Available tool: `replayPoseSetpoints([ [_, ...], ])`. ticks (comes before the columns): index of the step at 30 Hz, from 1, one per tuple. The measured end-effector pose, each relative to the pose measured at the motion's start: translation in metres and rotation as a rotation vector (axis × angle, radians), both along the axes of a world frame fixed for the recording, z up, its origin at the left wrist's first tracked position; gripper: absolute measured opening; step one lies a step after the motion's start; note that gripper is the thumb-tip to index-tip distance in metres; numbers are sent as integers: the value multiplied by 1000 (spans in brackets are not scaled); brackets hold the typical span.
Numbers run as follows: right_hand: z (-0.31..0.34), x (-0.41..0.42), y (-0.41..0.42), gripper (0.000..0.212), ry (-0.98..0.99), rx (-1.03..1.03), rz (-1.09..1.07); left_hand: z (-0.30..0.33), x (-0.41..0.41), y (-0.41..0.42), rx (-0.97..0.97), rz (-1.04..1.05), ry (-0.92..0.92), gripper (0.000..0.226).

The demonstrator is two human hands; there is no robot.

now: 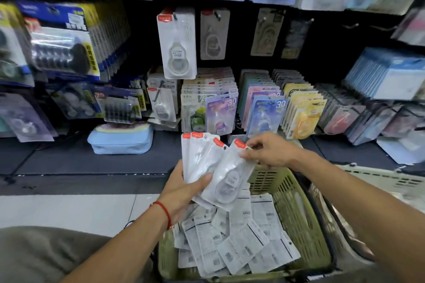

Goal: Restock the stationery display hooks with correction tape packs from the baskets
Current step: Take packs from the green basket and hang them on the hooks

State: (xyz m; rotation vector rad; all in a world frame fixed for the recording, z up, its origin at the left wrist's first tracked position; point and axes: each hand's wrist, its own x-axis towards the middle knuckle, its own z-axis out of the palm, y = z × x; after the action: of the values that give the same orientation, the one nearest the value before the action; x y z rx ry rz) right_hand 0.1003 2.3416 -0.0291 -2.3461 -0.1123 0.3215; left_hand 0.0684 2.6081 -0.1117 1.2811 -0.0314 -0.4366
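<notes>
Left hand (184,187) grip closed on a fanned stack of correction tape packs (213,167) above the green basket (296,209). Right hand (269,151) pinches the top pack's header. Risk: loose fan slips, packs drop back; hang holes misaligned for the hook (217,15).

**Low shelf and floor carry the stock**

The dark bottom shelf (96,163) runs across the middle of the view. At ten o'clock on it sits a pale blue pouch (119,141), flat on the deck. At twelve o'clock, rows of carded packs (220,110) stand upright along the shelf's back. Down at six o'clock, the green basket (296,209) rests low on the pale tiled floor (69,209), and loose white correction tape packs (239,243) lie heaped inside it.
</notes>
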Motion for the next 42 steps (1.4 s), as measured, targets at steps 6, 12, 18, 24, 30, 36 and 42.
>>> replayPoseSetpoints([
  [6,69,17,8,24,-190,167,-196,62,19,-33,-159,46,-172,77],
  [12,89,16,34,72,-312,538,-429,134,67,-29,-223,108,-285,58],
  [18,85,39,57,34,-308,669,-302,174,102,-24,-242,178,-382,68],
  [24,101,66,62,15,-434,826,-332,175,124,-3,-152,468,-490,64],
  [30,107,81,74,14,-472,751,-401,175,133,17,-56,585,-628,66],
  [36,107,87,77,24,-465,678,-484,180,135,22,-76,604,-621,72],
  [42,98,79,77,54,-517,201,-465,179,130,12,-105,507,-588,66],
])
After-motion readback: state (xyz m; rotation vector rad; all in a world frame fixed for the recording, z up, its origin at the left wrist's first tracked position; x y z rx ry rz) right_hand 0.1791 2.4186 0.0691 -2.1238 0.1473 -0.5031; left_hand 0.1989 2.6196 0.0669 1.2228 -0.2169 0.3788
